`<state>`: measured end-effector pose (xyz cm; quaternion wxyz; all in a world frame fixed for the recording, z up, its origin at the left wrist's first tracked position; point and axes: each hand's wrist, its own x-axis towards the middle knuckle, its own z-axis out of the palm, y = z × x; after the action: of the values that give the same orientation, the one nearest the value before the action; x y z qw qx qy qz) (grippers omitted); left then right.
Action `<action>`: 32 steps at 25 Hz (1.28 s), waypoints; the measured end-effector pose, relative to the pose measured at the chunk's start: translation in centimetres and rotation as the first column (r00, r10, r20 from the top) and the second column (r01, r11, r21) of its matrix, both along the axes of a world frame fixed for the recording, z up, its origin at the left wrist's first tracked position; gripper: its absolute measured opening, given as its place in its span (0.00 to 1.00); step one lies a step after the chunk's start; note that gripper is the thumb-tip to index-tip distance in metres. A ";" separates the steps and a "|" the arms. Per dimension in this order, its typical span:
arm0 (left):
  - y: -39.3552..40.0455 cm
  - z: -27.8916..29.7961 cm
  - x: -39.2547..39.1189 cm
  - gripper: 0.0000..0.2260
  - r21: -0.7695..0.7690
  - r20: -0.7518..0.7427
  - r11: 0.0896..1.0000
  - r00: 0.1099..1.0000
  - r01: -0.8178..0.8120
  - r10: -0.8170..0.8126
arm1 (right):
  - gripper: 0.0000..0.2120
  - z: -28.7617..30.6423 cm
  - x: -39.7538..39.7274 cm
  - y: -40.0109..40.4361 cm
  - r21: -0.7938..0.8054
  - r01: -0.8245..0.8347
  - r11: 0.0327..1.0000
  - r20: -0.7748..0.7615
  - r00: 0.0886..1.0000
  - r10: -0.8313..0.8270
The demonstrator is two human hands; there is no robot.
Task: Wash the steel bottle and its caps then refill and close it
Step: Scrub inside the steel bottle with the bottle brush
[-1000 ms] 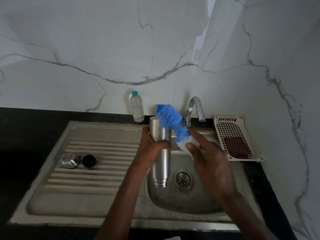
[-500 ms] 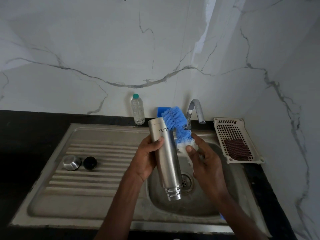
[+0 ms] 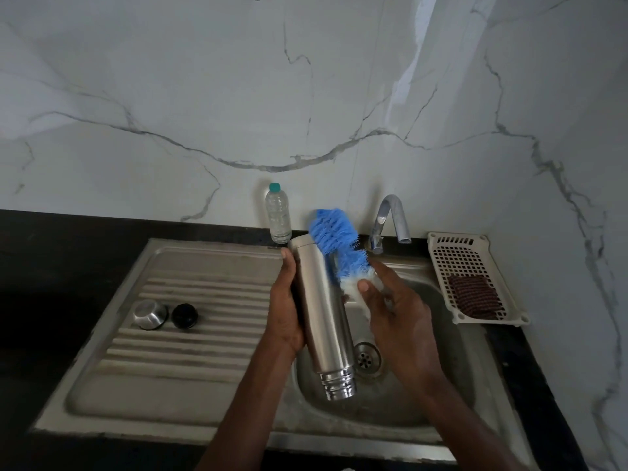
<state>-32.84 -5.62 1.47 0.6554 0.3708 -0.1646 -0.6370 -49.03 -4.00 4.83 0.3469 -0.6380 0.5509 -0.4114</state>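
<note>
My left hand (image 3: 284,311) grips the steel bottle (image 3: 323,314) over the sink basin (image 3: 428,396). The bottle is uncapped and tilted, its threaded mouth pointing down toward me. My right hand (image 3: 397,314) holds a bottle brush (image 3: 336,239) with blue and white bristles, which lie against the bottle's upper side near its base. The steel cap (image 3: 149,314) and the black inner cap (image 3: 184,315) sit side by side on the ribbed drainboard (image 3: 190,355) at the left.
A curved tap (image 3: 387,219) stands behind the basin; no water shows running. A small plastic water bottle (image 3: 278,212) stands against the marble wall. A cream plastic basket (image 3: 475,277) with a dark scrubber (image 3: 474,300) sits at the right. The drain (image 3: 367,358) lies under the bottle.
The bottle has tilted from near upright to slanted, mouth toward me. The brush has slid along its side, and my left-hand grip has shifted round the bottle.
</note>
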 end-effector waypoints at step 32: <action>-0.3 -0.7 1.4 0.35 -0.100 0.789 0.982 0.614 0.158 -0.018 | 0.19 6.2 -6.6 -1.8 -0.063 -0.236 0.970 -0.578 0.801 0.157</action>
<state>-31.47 -5.95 0.79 0.5129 0.5493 -0.5028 -0.4271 -55.59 -5.82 11.05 0.1646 -0.8066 0.5315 -0.1995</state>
